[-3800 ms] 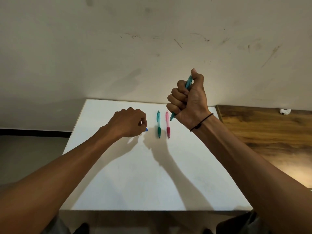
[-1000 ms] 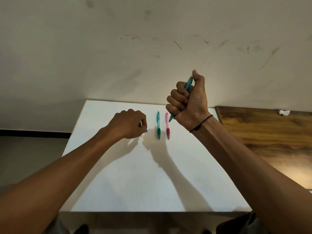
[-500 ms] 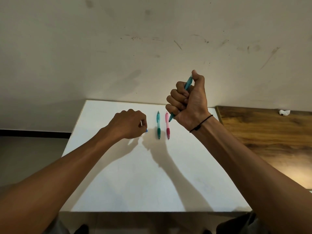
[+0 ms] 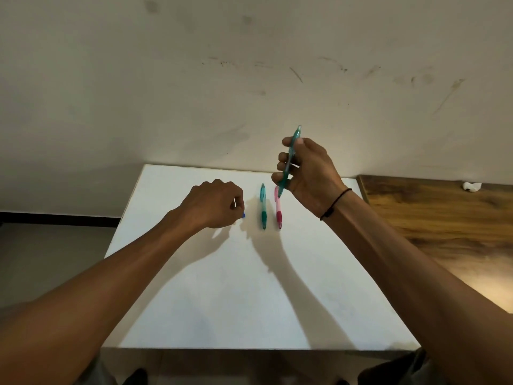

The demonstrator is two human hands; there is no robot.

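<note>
right hand point(image 4: 311, 173) uncurled, now pinching raised teal pen point(image 4: 292, 150); left hand point(image 4: 215, 204) clenches blue-tipped item point(image 4: 243, 215).

Teal pen point(image 4: 290, 159) aloft, near upright; blue-tipped pen point(image 4: 243, 215) mostly hidden

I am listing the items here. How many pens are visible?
3. A teal pen in the right hand; a green pen and a pink pen side by side on the table. The left hand grips a blue-tipped thing, perhaps a fourth pen.
</note>
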